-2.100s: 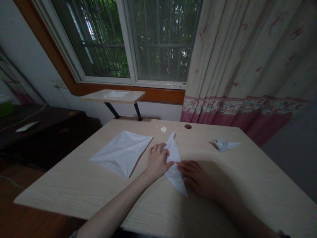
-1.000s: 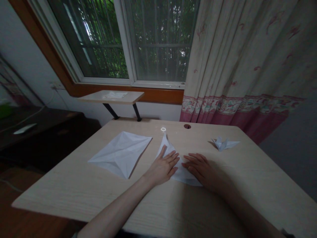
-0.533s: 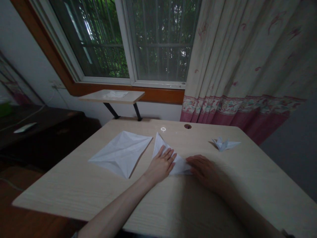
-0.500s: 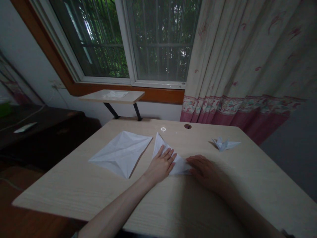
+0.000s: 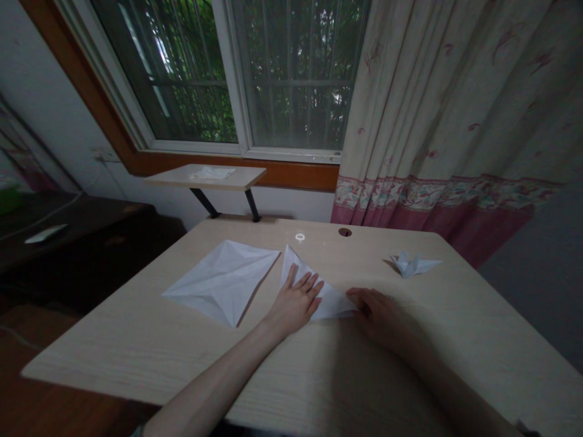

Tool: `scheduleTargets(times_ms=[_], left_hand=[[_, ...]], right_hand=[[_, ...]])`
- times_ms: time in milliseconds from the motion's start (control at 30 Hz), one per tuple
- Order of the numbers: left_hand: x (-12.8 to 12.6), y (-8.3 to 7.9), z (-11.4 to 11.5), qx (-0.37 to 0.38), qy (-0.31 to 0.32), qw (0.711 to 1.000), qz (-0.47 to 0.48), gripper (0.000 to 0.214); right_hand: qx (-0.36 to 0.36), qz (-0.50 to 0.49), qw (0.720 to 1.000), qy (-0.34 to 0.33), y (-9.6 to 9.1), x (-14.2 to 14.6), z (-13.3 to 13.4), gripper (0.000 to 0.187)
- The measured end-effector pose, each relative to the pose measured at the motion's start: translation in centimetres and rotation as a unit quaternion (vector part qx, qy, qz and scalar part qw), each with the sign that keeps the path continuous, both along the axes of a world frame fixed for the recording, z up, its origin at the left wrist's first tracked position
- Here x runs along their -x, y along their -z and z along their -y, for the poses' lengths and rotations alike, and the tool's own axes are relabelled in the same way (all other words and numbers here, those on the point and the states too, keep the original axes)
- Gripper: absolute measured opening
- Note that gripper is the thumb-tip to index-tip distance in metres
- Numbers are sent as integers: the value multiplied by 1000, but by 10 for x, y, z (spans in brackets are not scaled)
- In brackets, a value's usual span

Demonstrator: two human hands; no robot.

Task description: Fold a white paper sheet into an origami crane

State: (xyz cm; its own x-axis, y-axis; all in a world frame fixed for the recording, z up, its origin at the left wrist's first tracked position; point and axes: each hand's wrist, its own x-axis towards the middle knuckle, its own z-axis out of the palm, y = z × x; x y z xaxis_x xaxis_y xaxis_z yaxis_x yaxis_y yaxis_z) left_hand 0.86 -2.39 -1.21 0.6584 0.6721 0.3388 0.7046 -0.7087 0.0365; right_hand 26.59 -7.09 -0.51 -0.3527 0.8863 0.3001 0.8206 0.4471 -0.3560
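A folded sheet of white paper (image 5: 334, 304) lies on the desk in front of me, roughly a triangle with its point toward the window. My left hand (image 5: 298, 303) rests flat on it, fingers spread, pressing it to the desktop. At the paper's right corner is my right hand (image 5: 376, 312), its fingers curved and its thumb a little apart from them. The thumb is close to the corner; whether it touches is hard to see. Left of the folded sheet lies a creased, unfolded white paper (image 5: 223, 282).
A folded paper crane (image 5: 412, 265) stands on the desk (image 5: 291, 376) at the right. Behind is a small raised shelf (image 5: 177, 178) with white paper (image 5: 213, 173) on it. A round cable hole (image 5: 345, 232) sits near the back edge, before the curtain (image 5: 410, 188).
My right hand has shifted slightly right, its fingers more curled, and more of the paper's right corner shows. My left hand stays on the sheet, its thumb slightly shifted left.
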Motion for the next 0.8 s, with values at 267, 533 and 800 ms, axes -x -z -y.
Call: scheduleTargets(times_ms=[267, 533, 800], left_hand=[[1, 1, 0, 4, 0, 1000, 3, 40], [3, -2, -1, 7, 3, 1000, -14, 40], [2, -4, 0, 11, -14, 1000, 15, 41]], right_hand=[[-25, 0, 998, -51, -5, -7, 2, 39], [-43, -16, 994, -103, -11, 2, 5, 36], [17, 43, 994, -102, 4, 7, 2, 40]])
